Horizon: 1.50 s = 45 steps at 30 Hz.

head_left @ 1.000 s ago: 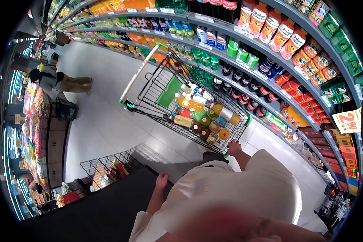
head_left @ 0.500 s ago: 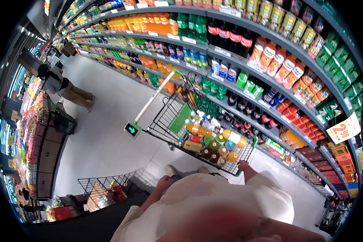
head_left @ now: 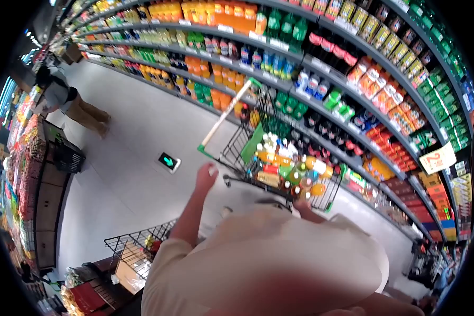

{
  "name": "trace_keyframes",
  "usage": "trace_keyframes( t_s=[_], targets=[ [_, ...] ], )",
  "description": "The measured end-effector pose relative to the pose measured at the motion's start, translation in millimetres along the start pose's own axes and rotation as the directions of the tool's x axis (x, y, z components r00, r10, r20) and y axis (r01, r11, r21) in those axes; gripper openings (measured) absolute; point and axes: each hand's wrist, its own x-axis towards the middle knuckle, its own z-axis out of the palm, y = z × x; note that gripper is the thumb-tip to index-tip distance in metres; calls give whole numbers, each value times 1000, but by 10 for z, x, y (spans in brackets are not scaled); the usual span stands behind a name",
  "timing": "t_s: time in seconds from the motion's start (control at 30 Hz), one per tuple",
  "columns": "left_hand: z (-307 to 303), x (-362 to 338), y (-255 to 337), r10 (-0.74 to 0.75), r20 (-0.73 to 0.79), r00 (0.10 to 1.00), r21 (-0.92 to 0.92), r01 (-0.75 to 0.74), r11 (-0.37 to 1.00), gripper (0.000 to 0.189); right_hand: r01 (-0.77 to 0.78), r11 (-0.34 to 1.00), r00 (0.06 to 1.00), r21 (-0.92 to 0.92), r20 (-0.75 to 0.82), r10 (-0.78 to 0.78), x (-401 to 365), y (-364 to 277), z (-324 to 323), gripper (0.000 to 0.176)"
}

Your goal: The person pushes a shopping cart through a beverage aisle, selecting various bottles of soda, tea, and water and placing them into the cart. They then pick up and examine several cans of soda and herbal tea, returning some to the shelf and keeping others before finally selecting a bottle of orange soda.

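A wire shopping cart (head_left: 230, 150) with a green-and-white handle (head_left: 226, 117) holds orange, brown and clear bottles (head_left: 275, 158) and a small box (head_left: 268, 179). My left hand (head_left: 207, 176) is raised just below the handle's lower end, its fingers loosely bent and apart, with nothing visible in it. At the near side of the cart, my right hand (head_left: 302, 205) is closed on the rim beside the bottles; its fingers are partly blurred.
Long curved shelves (head_left: 279, 42) of bottles and cans run along the right. A person (head_left: 71, 100) stands at the left by a goods display (head_left: 23, 174) and a black basket (head_left: 68, 155). A wire rack (head_left: 137, 247) is at the lower left. A green arrow sign (head_left: 169, 162) lies on the floor.
My left hand has risen from near my waist towards the cart handle. My right hand has shifted left along the cart's side. The cart appears further right in view.
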Motion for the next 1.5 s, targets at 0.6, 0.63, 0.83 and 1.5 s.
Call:
trace_keyframes(
  t_s=[0.6, 0.63, 0.83, 1.5],
  targets=[
    [-39, 1865, -378, -455, 360, 815, 293, 364, 884, 56, 377, 854, 911, 357, 23, -412, 1087, -1598, 100, 27],
    [-24, 1973, -348, -531, 408, 743, 243, 472, 847, 53, 409, 835, 902, 368, -22, -432, 1134, -1707, 71, 28],
    [218, 2086, -213, -597, 214, 773, 516, 429, 741, 38, 213, 957, 974, 199, 35, -224, 1622, -2138, 55, 43],
    [270, 2161, -81, -595, 143, 791, 536, 444, 718, 27, 182, 951, 946, -249, 307, -101, 2425, -2335, 149, 65]
  ],
)
